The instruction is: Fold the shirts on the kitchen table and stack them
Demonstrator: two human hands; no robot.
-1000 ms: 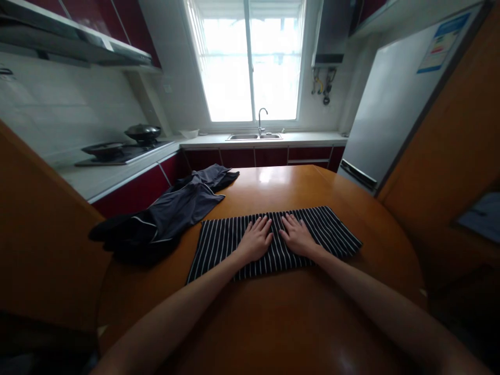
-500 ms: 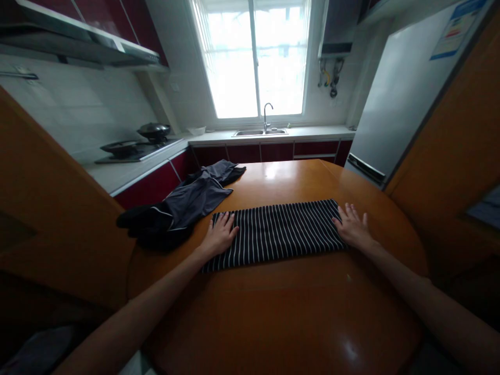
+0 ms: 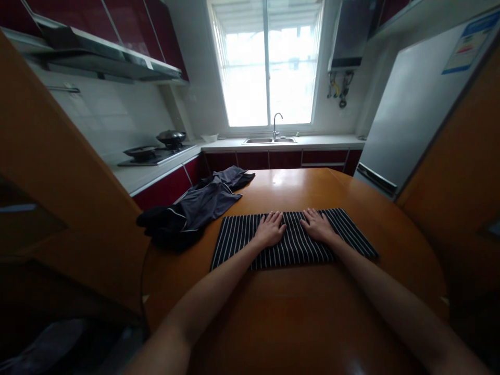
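Note:
A black cloth with white stripes (image 3: pixel 234 237) lies folded in a long flat band across the wooden table (image 3: pixel 304 307). My left hand (image 3: pixel 270 229) rests flat on the cloth, a little left of its middle, fingers spread. On the same cloth, just right of the middle, lies my right hand (image 3: pixel 317 226), palm down with the fingers apart. A gap of striped fabric shows between the two hands. Neither hand grips anything.
Crumpled dark grey and black clothing (image 3: pixel 207 200) lies at the table's left edge. Beyond the table are a counter with a sink (image 3: pixel 269 140), a stove with two pans (image 3: pixel 171 137) at the left, and a fridge (image 3: pixel 414 99) at the right.
Both hands have moved inward from the ends of the striped cloth to near its middle. The camera view has shifted slightly, so the room appears further right and lower.

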